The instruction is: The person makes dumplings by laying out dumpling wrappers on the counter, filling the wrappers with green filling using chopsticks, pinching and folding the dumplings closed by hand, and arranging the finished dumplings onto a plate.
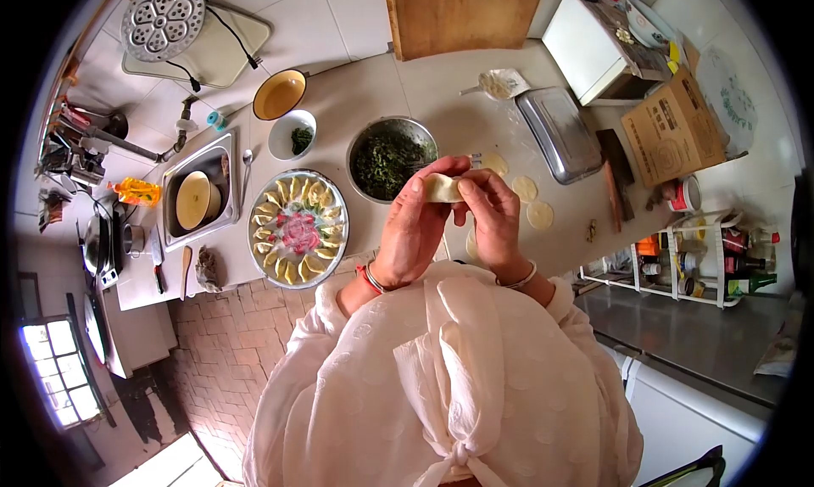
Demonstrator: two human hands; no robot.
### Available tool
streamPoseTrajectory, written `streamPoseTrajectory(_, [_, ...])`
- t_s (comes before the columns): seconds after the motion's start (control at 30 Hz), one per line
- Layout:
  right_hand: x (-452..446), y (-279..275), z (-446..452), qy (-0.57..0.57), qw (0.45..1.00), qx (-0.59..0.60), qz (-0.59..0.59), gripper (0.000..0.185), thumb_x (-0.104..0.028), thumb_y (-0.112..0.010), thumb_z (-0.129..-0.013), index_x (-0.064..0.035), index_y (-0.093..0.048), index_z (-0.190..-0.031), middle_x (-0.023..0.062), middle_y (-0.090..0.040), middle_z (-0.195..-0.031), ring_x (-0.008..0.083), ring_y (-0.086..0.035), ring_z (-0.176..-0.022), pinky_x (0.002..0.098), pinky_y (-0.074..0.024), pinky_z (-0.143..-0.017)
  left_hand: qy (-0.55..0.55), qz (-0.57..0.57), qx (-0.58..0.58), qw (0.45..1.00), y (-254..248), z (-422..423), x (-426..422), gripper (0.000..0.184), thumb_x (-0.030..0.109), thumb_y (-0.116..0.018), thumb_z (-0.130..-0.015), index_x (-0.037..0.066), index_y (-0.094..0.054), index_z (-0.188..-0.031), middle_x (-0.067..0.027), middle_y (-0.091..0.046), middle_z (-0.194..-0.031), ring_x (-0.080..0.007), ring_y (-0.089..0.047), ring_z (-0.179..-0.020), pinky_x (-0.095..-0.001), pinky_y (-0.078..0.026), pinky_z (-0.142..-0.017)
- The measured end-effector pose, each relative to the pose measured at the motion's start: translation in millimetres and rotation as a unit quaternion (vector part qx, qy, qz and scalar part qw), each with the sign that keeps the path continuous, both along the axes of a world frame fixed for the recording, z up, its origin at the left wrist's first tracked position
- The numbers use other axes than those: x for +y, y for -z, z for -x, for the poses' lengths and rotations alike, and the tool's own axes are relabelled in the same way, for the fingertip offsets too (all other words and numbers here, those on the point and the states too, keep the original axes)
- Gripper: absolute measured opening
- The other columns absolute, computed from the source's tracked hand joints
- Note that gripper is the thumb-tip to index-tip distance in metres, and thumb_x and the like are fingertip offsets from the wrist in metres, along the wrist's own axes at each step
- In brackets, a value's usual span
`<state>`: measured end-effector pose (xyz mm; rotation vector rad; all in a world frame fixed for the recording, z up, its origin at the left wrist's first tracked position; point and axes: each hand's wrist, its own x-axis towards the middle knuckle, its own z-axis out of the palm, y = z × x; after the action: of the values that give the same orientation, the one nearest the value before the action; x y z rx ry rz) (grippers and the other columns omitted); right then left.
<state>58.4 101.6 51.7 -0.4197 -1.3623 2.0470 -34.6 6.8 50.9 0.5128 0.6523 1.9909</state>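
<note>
Between my two hands a folded dumpling [441, 188] is held up, pale and half-moon shaped. My left hand [405, 232] grips its left end, fingers curled behind it. The fingertips of my right hand [493, 217] pinch its right end. Just beyond my left hand stands a metal bowl of chopped green filling [386, 158], with a utensil partly hidden in it. Round dough wrappers [539, 215] lie on the counter to the right of my hands. At the left, finished dumplings [326, 254] ring a round tray [298, 234] with a red flower pattern.
A white bowl [280, 148] with greens and a yellow enamel bowl [279, 94] stand behind the tray. Left are a sink [171, 232], a knife [158, 258] and a wooden spatula [186, 273]. Right are a metal pan [560, 135], a rolling pin [612, 197] and a cardboard box [674, 131].
</note>
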Motion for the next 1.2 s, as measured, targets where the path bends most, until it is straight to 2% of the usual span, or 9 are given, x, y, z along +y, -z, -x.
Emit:
streamPoseTrajectory(0.13, [1, -5, -4, 0.005, 0.999, -0.022, -0.048, 0.014, -0.015, -0.061, -0.097, -0.0012, -0.061, -0.1, 0.0017, -0.061, -0.079, 0.006, -0.052, -0.064, 0.0215, -0.0443, -0.057, -0.008, 0.018, 0.038, 0.999, 2, -2, -2, 0.049, 0.039, -0.045, -0.103, 0.001, -0.052, -0.133, -0.0132, -0.053, -0.137, -0.0186, -0.056, -0.099, -0.0349, -0.047, -0.083])
streamPoseTrajectory(0.4, [6, -6, -9, 0.012, 0.992, -0.079, -0.098, 0.013, -0.008, -0.068, -0.091, 0.0018, -0.062, -0.098, 0.0015, -0.065, -0.081, 0.0037, -0.057, -0.067, 0.0204, -0.0482, -0.058, -0.017, 0.074, 0.057, 0.995, 4, -6, -4, 0.044, 0.031, -0.044, -0.104, -0.002, -0.055, -0.13, -0.0128, -0.055, -0.136, -0.0201, -0.057, -0.115, -0.0351, -0.047, -0.096])
streamPoseTrajectory(0.5, [13, -5, -13, 0.033, 0.972, -0.091, -0.215, 0.009, -0.006, -0.069, -0.089, 0.0007, -0.064, -0.091, 0.0019, -0.064, -0.082, 0.0058, -0.056, -0.066, 0.0216, -0.0465, -0.057, -0.003, 0.098, 0.086, 0.991, 6, -6, -4, 0.044, 0.031, -0.045, -0.104, -0.004, -0.055, -0.13, -0.0145, -0.055, -0.135, -0.0214, -0.057, -0.118, -0.0367, -0.045, -0.103])
streamPoseTrajectory(0.6, [20, -3, -12, 0.103, 0.918, -0.059, -0.379, 0.006, -0.002, -0.07, -0.085, -0.0011, -0.065, -0.087, 0.0034, -0.06, -0.084, 0.0093, -0.055, -0.066, 0.024, -0.0451, -0.057, -0.001, 0.119, 0.132, 0.984, 6, -6, -5, 0.043, 0.029, -0.044, -0.105, -0.005, -0.055, -0.129, -0.0166, -0.056, -0.133, -0.0221, -0.057, -0.118, -0.0375, -0.043, -0.105])
streamPoseTrajectory(0.73, [18, -1, -14, 0.088, 0.936, -0.05, -0.336, 0.009, 0.001, -0.071, -0.083, -0.0028, -0.063, -0.086, 0.0045, -0.057, -0.085, 0.0124, -0.054, -0.067, 0.0256, -0.0448, -0.058, -0.021, 0.149, 0.224, 0.963, 5, -5, -3, 0.04, 0.025, -0.043, -0.105, -0.006, -0.056, -0.127, -0.0177, -0.055, -0.135, -0.0224, -0.056, -0.119, -0.0377, -0.044, -0.105])
streamPoseTrajectory(0.87, [21, 16, -17, 0.084, 0.954, -0.037, -0.284, 0.011, 0.001, -0.072, -0.082, -0.0027, -0.062, -0.086, 0.0041, -0.058, -0.084, 0.011, -0.055, -0.069, 0.0253, -0.0455, -0.06, -0.002, 0.187, 0.194, 0.963, 11, -10, 0, 0.037, 0.02, -0.04, -0.106, -0.004, -0.053, -0.131, -0.0161, -0.051, -0.14, -0.0217, -0.055, -0.12, -0.0372, -0.045, -0.103])
streamPoseTrajectory(0.93, [23, 14, -21, 0.058, 0.972, -0.052, -0.221, 0.012, 0.001, -0.072, -0.082, -0.0027, -0.061, -0.087, 0.0042, -0.058, -0.084, 0.0102, -0.055, -0.07, 0.0256, -0.046, -0.062, -0.025, 0.194, 0.141, 0.97, 5, -20, 5, 0.041, 0.023, -0.041, -0.106, -0.003, -0.046, -0.137, -0.0112, -0.059, -0.128, -0.0188, -0.059, -0.114, -0.0344, -0.047, -0.099])
streamPoseTrajectory(1.07, [35, 12, -24, 0.06, 0.938, -0.026, -0.341, 0.013, 0.003, -0.072, -0.08, -0.0027, -0.062, -0.086, 0.0035, -0.056, -0.081, 0.015, -0.057, -0.071, 0.0278, -0.0456, -0.062, -0.008, 0.166, 0.152, 0.974, 21, -18, 8, 0.041, 0.024, -0.039, -0.106, -0.003, -0.046, -0.137, -0.0125, -0.06, -0.124, -0.0198, -0.06, -0.113, -0.0349, -0.047, -0.099])
streamPoseTrajectory(1.2, [39, 21, -28, 0.088, 0.922, -0.032, -0.375, 0.014, 0.001, -0.073, -0.08, -0.0038, -0.062, -0.089, 0.0072, -0.056, -0.101, 0.0177, -0.057, -0.089, 0.0295, -0.0483, -0.068, 0.014, 0.151, 0.177, 0.972, 19, -19, 13, 0.037, 0.024, -0.037, -0.107, -0.004, -0.05, -0.126, -0.0143, -0.061, -0.121, -0.0243, -0.06, -0.114, -0.0374, -0.048, -0.1])
